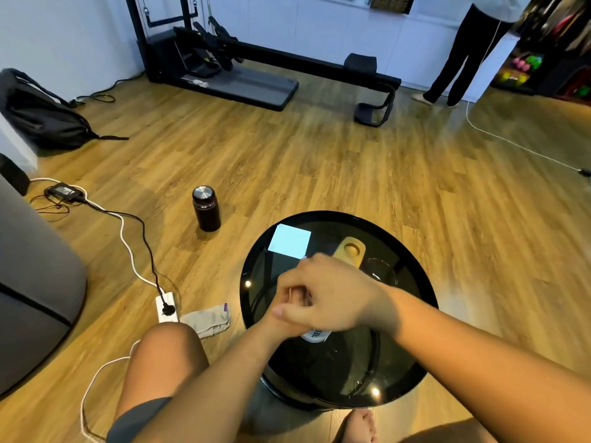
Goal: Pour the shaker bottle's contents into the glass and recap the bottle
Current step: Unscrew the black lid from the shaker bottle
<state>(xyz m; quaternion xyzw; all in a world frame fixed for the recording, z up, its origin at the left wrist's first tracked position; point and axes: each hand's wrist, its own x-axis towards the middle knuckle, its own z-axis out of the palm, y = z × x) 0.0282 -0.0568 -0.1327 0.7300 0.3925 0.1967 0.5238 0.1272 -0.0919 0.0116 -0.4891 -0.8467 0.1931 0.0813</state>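
Crossing over the round black glass table [412, 260], both hands meet: right hand [332, 295] curled on top, left hand [287, 310] beneath, mostly hidden. Grip of either cannot be told. White object [316, 334] under them, possibly the shaker bottle. Glass [380, 271] just beyond, beside wooden board [350, 251].

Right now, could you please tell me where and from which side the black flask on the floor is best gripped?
Probably grip the flask around its dark cylindrical body, below the silver lid, coming from the table side. It stands upright on bare floor, nothing touching it.
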